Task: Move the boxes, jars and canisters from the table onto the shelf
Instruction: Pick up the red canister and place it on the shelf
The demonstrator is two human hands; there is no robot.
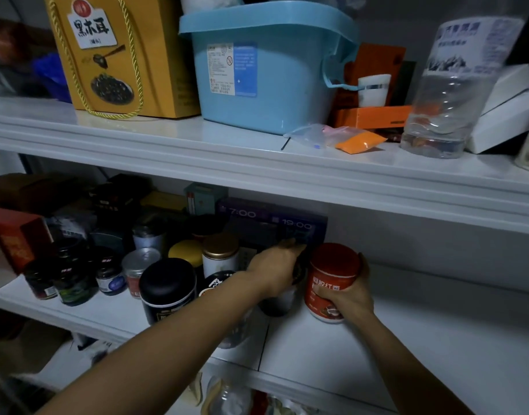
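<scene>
shelf in use: middle shelf (407,339), white board; its left half is crowded with jars, tins and boxes, and free board lies to the right.
red jar (329,274): upright, base at the board, just at 3 o'clock of the dark jar (279,304); placed at the end of the row, likely so the row grows into the free board.
dark jar: black-lidded, mostly hidden under the wrist; stands in front of the purple box (272,223), at its 6 o'clock.
right hand (351,295): clenched round the red jar from its 4 o'clock side, thumb across the label, fingers behind; the low grip probably steadies it while it seats.
left hand (276,265): palm down over the dark jar's lid, fingers curled round the rim; judged a top grasp, suited to nudging it into the gap.
neighbours: black canister (167,283) at 9 o'clock of the dark jar; gold-lidded tin (220,256) at 10 o'clock.
stage: both jars are at the shelf, neither let go.
</scene>
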